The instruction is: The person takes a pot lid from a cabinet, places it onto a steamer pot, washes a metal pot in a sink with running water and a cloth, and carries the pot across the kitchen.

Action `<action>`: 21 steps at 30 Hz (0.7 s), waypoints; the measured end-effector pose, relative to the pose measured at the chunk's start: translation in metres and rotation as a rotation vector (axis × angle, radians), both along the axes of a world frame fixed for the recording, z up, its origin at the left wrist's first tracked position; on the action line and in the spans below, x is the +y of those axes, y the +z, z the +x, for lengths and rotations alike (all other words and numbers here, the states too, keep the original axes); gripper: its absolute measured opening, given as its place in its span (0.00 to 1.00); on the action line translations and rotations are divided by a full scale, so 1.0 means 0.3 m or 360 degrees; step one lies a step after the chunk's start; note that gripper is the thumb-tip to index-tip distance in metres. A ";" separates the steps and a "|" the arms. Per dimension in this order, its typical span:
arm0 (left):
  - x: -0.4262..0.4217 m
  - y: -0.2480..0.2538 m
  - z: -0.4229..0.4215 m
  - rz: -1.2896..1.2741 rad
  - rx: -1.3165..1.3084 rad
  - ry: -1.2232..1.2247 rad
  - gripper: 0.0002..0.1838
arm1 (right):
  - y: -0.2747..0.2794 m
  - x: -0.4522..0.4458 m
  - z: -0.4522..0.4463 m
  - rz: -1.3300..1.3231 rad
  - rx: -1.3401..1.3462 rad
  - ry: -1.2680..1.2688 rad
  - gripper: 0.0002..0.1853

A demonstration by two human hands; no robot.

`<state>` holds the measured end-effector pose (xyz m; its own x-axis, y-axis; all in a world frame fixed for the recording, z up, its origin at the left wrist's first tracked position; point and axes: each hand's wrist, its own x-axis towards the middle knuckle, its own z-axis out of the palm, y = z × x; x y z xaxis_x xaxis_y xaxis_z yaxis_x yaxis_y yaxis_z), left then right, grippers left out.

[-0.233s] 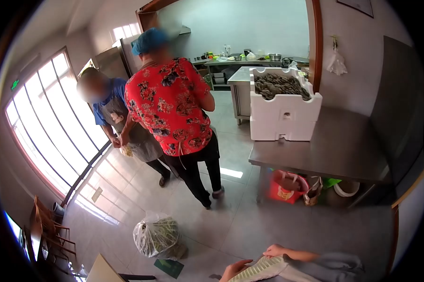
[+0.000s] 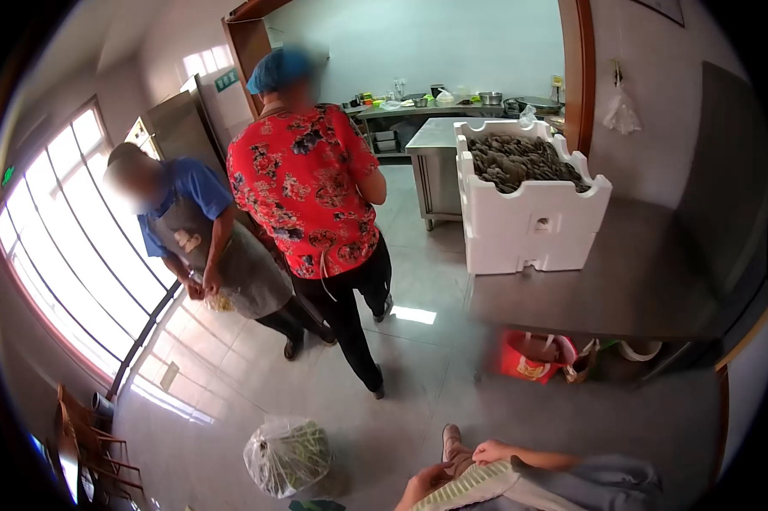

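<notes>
Our left hand and right hand sit by the striped cloth, grip we can't tell, and that plastic bag on the floor could tip if our shoe clips it!

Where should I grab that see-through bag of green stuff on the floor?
Probably come from above and grip the bunched plastic near the top of the clear bag: its creases draw together there, while the rounded, bulging sides offer nothing narrow to hold.
</notes>
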<state>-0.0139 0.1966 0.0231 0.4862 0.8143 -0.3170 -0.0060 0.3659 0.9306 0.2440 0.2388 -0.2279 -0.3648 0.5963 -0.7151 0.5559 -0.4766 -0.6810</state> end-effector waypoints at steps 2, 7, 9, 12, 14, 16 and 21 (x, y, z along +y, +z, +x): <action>0.178 -0.053 -0.082 0.0045 0.0095 0.0036 0.19 | -0.052 0.159 -0.116 -0.0020 0.0103 -0.0056 0.14; 0.767 -0.105 -0.126 0.0288 0.0243 0.0050 0.16 | 0.041 0.792 -0.194 0.0015 0.0270 -0.0241 0.12; 0.940 -0.121 -0.169 0.0222 0.0138 0.0067 0.16 | 0.093 1.036 -0.280 0.0074 0.0330 -0.0344 0.11; 1.182 -0.195 -0.231 0.0079 0.0274 0.0197 0.14 | 0.096 1.390 -0.443 0.0141 0.0480 -0.0250 0.13; 1.379 -0.160 -0.299 0.0149 0.0302 0.0172 0.15 | 0.088 1.620 -0.558 0.0097 0.0496 -0.0162 0.13; 1.566 -0.151 -0.320 0.0201 0.0249 0.0195 0.16 | 0.070 1.755 -0.617 0.0024 0.0490 -0.0096 0.13; 2.033 -0.083 -0.408 -0.0042 0.0082 0.0291 0.20 | 0.156 2.128 -0.656 -0.0010 0.0576 -0.0085 0.16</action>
